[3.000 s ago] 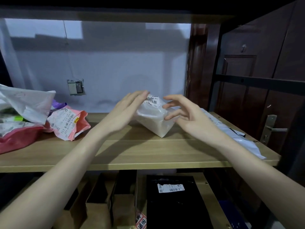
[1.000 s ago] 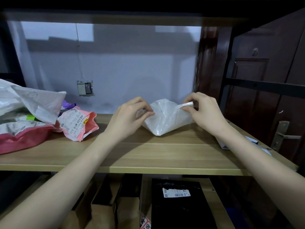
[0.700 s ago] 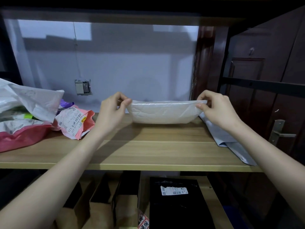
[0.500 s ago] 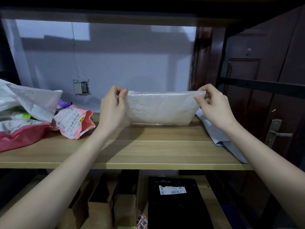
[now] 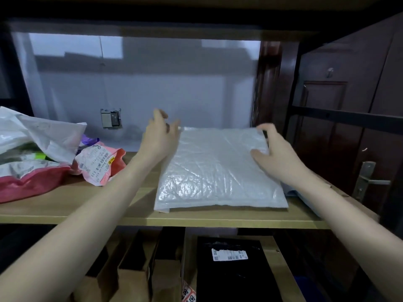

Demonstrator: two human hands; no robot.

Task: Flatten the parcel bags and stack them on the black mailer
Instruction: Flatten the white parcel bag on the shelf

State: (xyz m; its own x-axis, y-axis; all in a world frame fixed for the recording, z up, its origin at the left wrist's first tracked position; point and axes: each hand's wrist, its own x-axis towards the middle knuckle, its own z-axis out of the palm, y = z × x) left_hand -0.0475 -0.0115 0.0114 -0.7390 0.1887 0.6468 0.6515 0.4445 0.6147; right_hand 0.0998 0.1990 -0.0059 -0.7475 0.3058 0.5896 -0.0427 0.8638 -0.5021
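Lying flat on the wooden shelf [image 5: 109, 205], right of centre: white bubble mailer [image 5: 218, 168], crinkled face up, near edge running just short of the shelf's front lip.

Hovering at the mailer's far left corner: left hand [image 5: 158, 138], fingers spread and loosely bent, gripping nothing; contact with the corner not determinable because of motion blur.

Resting at the mailer's far right edge: right hand [image 5: 274, 153], fingers relaxed and slightly curved, thumb lying on the top face, fingertips arching over the far right corner. Not pinching or clasping anything.

Showing from under the mailer at its right side, beneath the right forearm: a strip of grey mailer [image 5: 293, 191]. Extent hidden.

Sitting at the left end of the shelf, well apart from the white mailer: a heap of unflattened parcel bags. Topping the heap: white plastic bag [image 5: 39, 131]. Lying under it at the near left: red bag [image 5: 26, 184]. Leaning at the heap's right side: pink bag [image 5: 102, 164], crumpled, barcode label facing up.

Lying on the lower level, below the shelf and beneath the white mailer: black mailer [image 5: 235, 277], white shipping label near its far edge. Standing to its left: brown cardboard boxes [image 5: 130, 275], open at the top.

Showing on the far wall behind the shelf: wall socket [image 5: 110, 118].
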